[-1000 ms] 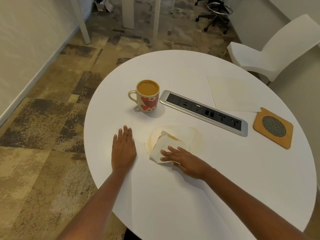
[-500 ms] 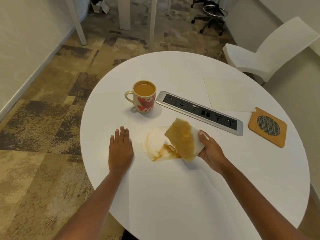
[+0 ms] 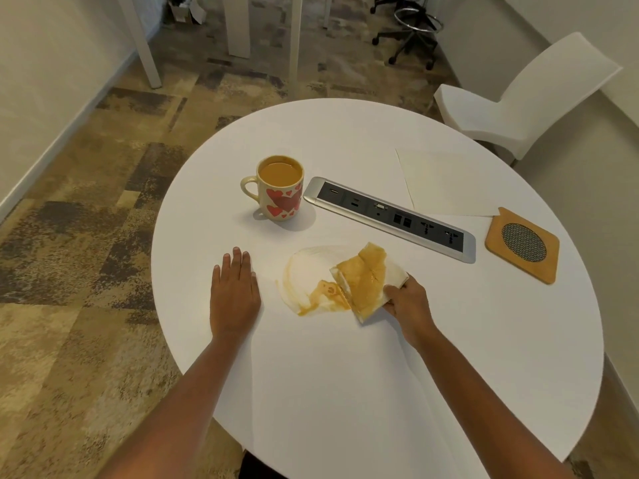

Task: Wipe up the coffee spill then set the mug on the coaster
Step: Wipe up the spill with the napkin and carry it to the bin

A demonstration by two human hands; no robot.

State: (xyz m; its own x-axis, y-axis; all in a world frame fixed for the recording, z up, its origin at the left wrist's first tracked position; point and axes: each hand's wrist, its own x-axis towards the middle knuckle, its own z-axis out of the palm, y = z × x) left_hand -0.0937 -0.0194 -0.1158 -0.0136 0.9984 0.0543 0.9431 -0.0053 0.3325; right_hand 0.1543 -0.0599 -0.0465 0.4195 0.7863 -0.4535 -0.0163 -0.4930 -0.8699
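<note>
— Where does the spill [image 3: 313, 295] lie from the napkin [image 3: 368, 281]?

— Just left of it in the frame, touching its lower edge. The right hand [image 3: 409, 300] pinches the folded napkin by its right side, thumb on top, stained face up. The napkin's long axis runs up and down the frame. The wettest brown streak runs across it, left to right, under a pale smeared ring.

— So the next stroke goes leftward?

— I'd judge so: lay the napkin down and sweep toward the left hand [image 3: 235, 292]. That hand rests flat on the tabletop [image 3: 345, 392], fingers straight and holding nothing, just left of the ring.

— And the mug [image 3: 280, 188]?

— Upright and nearly full, above the spill toward the upper left, handle pointing left. It's nearer the left hand. The coaster [image 3: 522, 245] sits at the right of the frame, well apart from the mug and beyond the power strip [image 3: 390, 217].

— The rest?

— A round white tabletop, with a paper [image 3: 446, 181] above the coaster. Patchy brown carpet [image 3: 86, 254], a white chair [image 3: 525, 98] upper right, a stool [image 3: 411, 25] at top.
</note>
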